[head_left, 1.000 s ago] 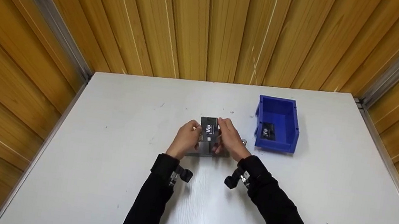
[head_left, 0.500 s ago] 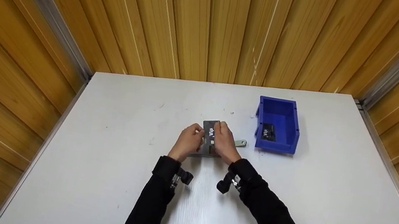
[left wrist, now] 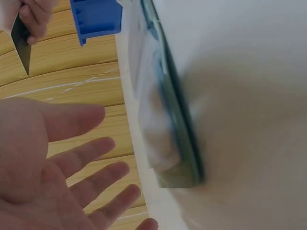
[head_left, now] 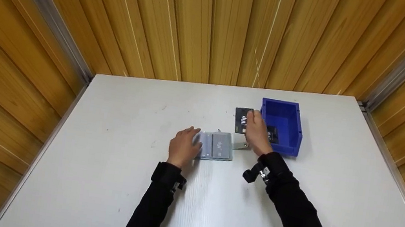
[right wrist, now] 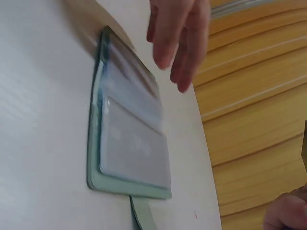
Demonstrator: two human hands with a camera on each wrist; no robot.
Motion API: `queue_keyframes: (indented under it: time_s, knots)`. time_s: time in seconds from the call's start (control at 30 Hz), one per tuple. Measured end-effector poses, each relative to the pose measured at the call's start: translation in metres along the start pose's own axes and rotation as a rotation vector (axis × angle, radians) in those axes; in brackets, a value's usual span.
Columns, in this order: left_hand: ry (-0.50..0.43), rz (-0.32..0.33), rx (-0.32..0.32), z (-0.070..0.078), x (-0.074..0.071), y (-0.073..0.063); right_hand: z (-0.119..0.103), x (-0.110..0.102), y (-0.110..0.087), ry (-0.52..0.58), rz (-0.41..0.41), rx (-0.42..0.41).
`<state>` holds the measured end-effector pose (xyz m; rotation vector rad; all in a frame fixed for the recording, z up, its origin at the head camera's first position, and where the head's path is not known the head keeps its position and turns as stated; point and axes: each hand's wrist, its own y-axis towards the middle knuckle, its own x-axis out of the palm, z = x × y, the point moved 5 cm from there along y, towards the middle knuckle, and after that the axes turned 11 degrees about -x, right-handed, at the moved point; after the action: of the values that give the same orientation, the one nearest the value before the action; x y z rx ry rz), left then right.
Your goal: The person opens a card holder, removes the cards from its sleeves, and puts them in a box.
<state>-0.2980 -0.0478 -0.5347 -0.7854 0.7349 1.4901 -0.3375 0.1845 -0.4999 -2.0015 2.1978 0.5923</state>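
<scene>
**Right hand point(head_left: 257, 134) pinching a dark card point(head_left: 241, 119); left hand point(head_left: 184, 146) loose**

Clock hours are read in the head view, centred on the pale green card holder point(head_left: 210, 146). From my remote station I see this holder lying flat on the white table point(head_left: 90, 177), clear sleeves point(head_left: 222, 147) uppermost, the sleeve on its 3 o'clock half showing the letters "Vip". A strap point(head_left: 240, 145) extends at 3 o'clock. At 9 o'clock the left hand has its fingers spread and grips nothing; my left wrist view shows a gap between it and the holder. At 2 o'clock the right hand firmly holds the dark card, also lettered "Vip", raised above the table towards 1 o'clock. Farther out at 2 o'clock stands a blue bin point(head_left: 286, 125); a second card point(head_left: 273, 134) lies inside, at the bin's own 7 o'clock.
</scene>
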Motion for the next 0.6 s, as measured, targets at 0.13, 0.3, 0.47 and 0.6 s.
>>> queue_keyframes:
  time_s: [0.13, 0.3, 0.47, 0.6]
  knots:
    - [0.059, -0.060, 0.017, -0.003, 0.009, -0.004, 0.009, -0.032, 0.009, -0.030, 0.018, 0.041]
    - [0.111, -0.086, 0.033, -0.006, 0.019, -0.010, 0.022, -0.070, 0.016, -0.087, 0.043, 0.046]
    - [0.123, -0.093, 0.029, -0.009, 0.021, -0.010, 0.037, -0.091, 0.020, -0.215, 0.073, 0.015]
    - [0.118, -0.112, 0.022, -0.010, 0.020, -0.008, 0.050, -0.096, 0.019, -0.330, 0.069, 0.009]
